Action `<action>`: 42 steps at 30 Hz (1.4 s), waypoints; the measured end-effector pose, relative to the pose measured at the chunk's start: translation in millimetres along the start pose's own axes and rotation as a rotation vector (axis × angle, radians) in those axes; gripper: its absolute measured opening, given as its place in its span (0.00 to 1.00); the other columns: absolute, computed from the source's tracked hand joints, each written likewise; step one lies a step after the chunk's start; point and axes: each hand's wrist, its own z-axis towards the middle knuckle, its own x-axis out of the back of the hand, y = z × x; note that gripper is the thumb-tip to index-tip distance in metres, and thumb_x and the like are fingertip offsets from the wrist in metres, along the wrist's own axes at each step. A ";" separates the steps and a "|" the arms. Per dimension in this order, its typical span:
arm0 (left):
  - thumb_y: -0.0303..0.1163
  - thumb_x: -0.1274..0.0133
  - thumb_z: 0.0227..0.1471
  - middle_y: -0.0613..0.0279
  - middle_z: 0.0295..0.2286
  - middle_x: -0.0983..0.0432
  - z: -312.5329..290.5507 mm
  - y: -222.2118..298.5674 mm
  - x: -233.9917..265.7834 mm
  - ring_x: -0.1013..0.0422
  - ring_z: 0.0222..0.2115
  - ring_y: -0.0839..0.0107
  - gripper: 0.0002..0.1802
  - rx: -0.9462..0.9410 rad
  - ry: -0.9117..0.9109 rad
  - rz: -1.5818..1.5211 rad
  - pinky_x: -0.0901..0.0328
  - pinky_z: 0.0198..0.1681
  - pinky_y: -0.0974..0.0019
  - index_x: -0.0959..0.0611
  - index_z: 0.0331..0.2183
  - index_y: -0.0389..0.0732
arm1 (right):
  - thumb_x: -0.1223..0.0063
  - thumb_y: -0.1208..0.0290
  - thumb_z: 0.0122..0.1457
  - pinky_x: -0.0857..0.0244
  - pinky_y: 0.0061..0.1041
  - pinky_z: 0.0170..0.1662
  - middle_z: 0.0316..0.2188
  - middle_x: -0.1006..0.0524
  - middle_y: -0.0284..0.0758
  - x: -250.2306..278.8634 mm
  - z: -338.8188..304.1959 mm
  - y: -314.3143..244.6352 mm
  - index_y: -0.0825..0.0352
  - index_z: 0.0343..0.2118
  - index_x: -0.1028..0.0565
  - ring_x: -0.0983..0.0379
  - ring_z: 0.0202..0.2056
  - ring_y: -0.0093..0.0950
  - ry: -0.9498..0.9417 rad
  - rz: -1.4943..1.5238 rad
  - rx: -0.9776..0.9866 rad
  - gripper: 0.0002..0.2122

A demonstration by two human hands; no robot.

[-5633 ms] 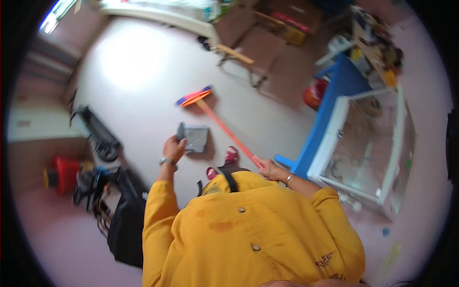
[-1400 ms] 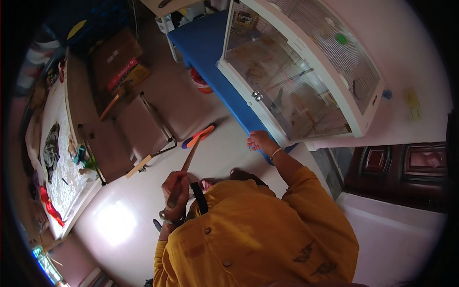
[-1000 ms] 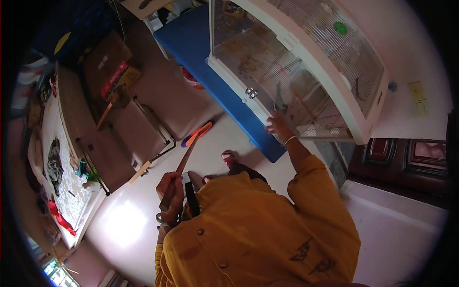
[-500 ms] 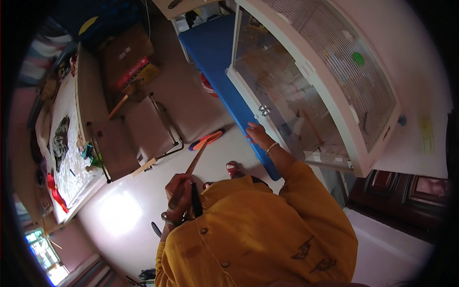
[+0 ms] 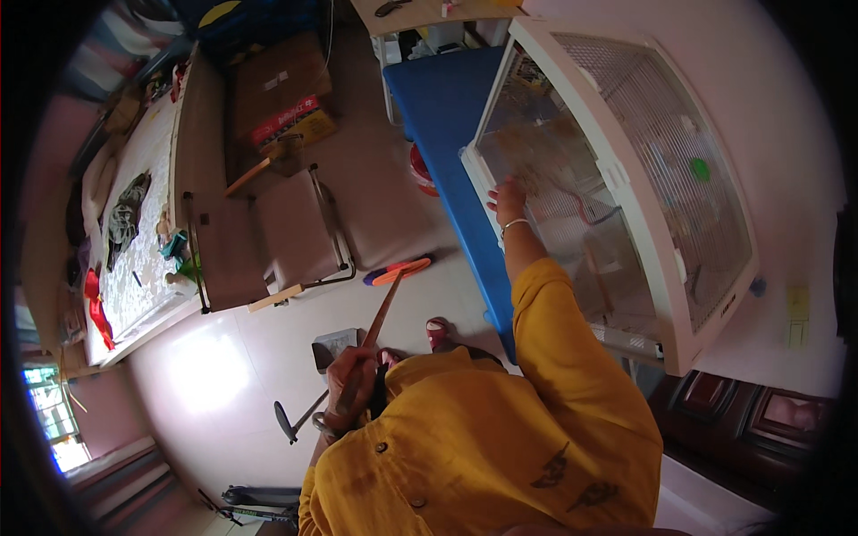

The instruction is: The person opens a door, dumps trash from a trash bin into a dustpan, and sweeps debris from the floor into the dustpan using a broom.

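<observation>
Left hand (image 5: pixel 351 380): wrapped round the broom (image 5: pixel 382 314); its head is down at the floor (image 5: pixel 268 357);
Right hand (image 5: pixel 508 201): fingers loosely spread at the lower front rim of the white cage (image 5: pixel 618 183); contact unclear;
Handling: steady broom, light fingertips probably suit.

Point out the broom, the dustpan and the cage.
Broom (image 5: pixel 382 312): head view, on its handle.
Dustpan (image 5: pixel 337 345): head view, on its grey scoop.
Cage (image 5: pixel 634 202): head view, on its white front frame.
</observation>
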 end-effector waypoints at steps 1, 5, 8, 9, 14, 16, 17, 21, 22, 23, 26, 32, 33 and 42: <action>0.22 0.52 0.46 0.55 0.23 0.29 -5.4 0.0 1.7 0.31 0.23 0.68 0.05 -0.007 0.018 -0.005 0.36 0.28 0.70 0.24 0.29 0.33 | 0.59 0.64 0.57 0.35 0.28 0.16 0.31 0.29 0.39 -4.4 11.2 7.9 0.60 0.43 0.37 0.28 0.21 0.31 0.148 0.101 0.003 0.12; 0.23 0.49 0.44 0.55 0.20 0.28 -2.0 -10.6 4.8 0.29 0.21 0.64 0.05 -0.035 0.045 0.048 0.35 0.26 0.68 0.23 0.28 0.36 | 0.63 0.51 0.57 0.34 0.29 0.22 0.26 0.25 0.38 -76.6 -92.4 32.9 0.61 0.36 0.32 0.26 0.25 0.30 -0.652 -0.508 -0.206 0.17; 0.24 0.48 0.42 0.54 0.21 0.27 14.0 -19.3 -7.0 0.29 0.22 0.64 0.06 -0.161 0.075 0.193 0.34 0.26 0.67 0.22 0.29 0.36 | 0.59 0.51 0.58 0.30 0.25 0.21 0.28 0.26 0.43 -91.8 -199.2 46.4 0.59 0.54 0.39 0.26 0.25 0.30 -1.014 -0.628 -0.334 0.24; 0.24 0.46 0.41 0.53 0.22 0.26 18.4 -15.0 -10.3 0.27 0.24 0.63 0.07 -0.107 0.019 0.139 0.34 0.28 0.67 0.21 0.29 0.38 | 0.55 0.51 0.57 0.29 0.25 0.22 0.31 0.27 0.42 -91.4 -224.5 44.6 0.57 0.53 0.38 0.27 0.24 0.27 -0.997 -0.405 -0.490 0.24; 0.23 0.45 0.40 0.52 0.31 0.26 17.3 -14.1 -11.3 0.27 0.26 0.65 0.16 -0.199 -0.153 -0.008 0.33 0.29 0.67 0.23 0.37 0.38 | 0.51 0.62 0.57 0.34 0.23 0.24 0.32 0.28 0.35 -90.1 -234.9 86.8 0.63 0.47 0.34 0.30 0.24 0.24 -0.939 -0.010 -0.518 0.17; 0.23 0.45 0.40 0.51 0.33 0.27 9.1 -23.5 0.0 0.28 0.25 0.66 0.19 -0.177 -0.166 -0.038 0.33 0.28 0.67 0.24 0.39 0.38 | 0.51 0.58 0.54 0.35 0.28 0.24 0.26 0.30 0.32 -76.3 -228.2 87.7 0.61 0.46 0.33 0.34 0.23 0.23 -0.746 -0.161 -0.639 0.19; 0.24 0.45 0.40 0.50 0.35 0.28 5.4 -35.5 13.3 0.28 0.25 0.65 0.21 -0.063 -0.190 0.006 0.33 0.29 0.66 0.25 0.41 0.38 | 0.53 0.57 0.56 0.35 0.27 0.20 0.22 0.30 0.31 -71.9 -235.9 76.3 0.59 0.46 0.33 0.34 0.20 0.23 -0.712 -0.133 -0.671 0.17; 0.26 0.47 0.43 0.52 0.36 0.28 6.5 -34.5 27.1 0.28 0.27 0.62 0.21 -0.038 -0.254 0.053 0.33 0.31 0.66 0.26 0.44 0.39 | 0.56 0.55 0.59 0.35 0.22 0.16 0.23 0.28 0.33 -97.0 -264.5 63.0 0.61 0.43 0.31 0.31 0.20 0.22 -0.783 -0.277 -0.554 0.16; 0.27 0.48 0.44 0.53 0.35 0.27 7.8 -26.3 24.6 0.28 0.27 0.62 0.20 -0.083 -0.316 0.060 0.33 0.31 0.66 0.26 0.44 0.38 | 0.56 0.55 0.59 0.35 0.22 0.16 0.23 0.28 0.33 -103.4 -267.8 67.3 0.61 0.43 0.31 0.31 0.20 0.22 -0.786 -0.285 -0.555 0.16; 0.28 0.49 0.46 0.53 0.34 0.26 10.4 -29.2 22.0 0.28 0.29 0.64 0.19 -0.163 -0.342 -0.020 0.32 0.33 0.67 0.26 0.43 0.37 | 0.57 0.57 0.59 0.35 0.21 0.16 0.23 0.28 0.33 -110.9 -274.1 64.4 0.63 0.42 0.31 0.31 0.19 0.22 -0.926 -0.271 -0.566 0.15; 0.28 0.49 0.48 0.53 0.33 0.25 -0.1 -31.0 27.9 0.27 0.30 0.66 0.17 -0.019 -0.257 -0.113 0.32 0.33 0.68 0.25 0.43 0.36 | 0.58 0.65 0.58 0.37 0.23 0.15 0.21 0.28 0.34 -117.9 -279.4 77.3 0.68 0.35 0.31 0.33 0.14 0.23 -1.010 -0.278 -0.535 0.11; 0.28 0.51 0.48 0.53 0.28 0.23 -54.2 -132.4 116.4 0.27 0.26 0.69 0.12 0.158 0.181 0.061 0.32 0.28 0.68 0.23 0.37 0.34 | 0.55 0.73 0.53 0.36 0.19 0.20 0.18 0.31 0.31 -67.8 -261.1 64.9 0.67 0.43 0.32 0.33 0.17 0.21 -0.847 -0.132 -0.219 0.13; 0.27 0.50 0.47 0.52 0.28 0.23 -67.9 -149.9 139.7 0.26 0.26 0.66 0.12 0.277 0.194 0.095 0.32 0.27 0.67 0.22 0.37 0.35 | 0.54 0.72 0.53 0.36 0.19 0.20 0.18 0.31 0.31 -67.7 -272.5 47.8 0.67 0.44 0.32 0.33 0.17 0.21 -0.769 -0.282 -0.390 0.14; 0.45 0.41 0.37 0.51 0.30 0.27 -152.2 -227.9 197.4 0.30 0.33 0.53 0.26 0.461 0.277 0.786 0.35 0.35 0.56 0.24 0.35 0.35 | 0.51 0.75 0.46 0.33 0.26 0.17 0.17 0.29 0.37 59.6 -317.6 163.9 0.70 0.29 0.31 0.30 0.15 0.28 -0.643 -1.123 -0.340 0.07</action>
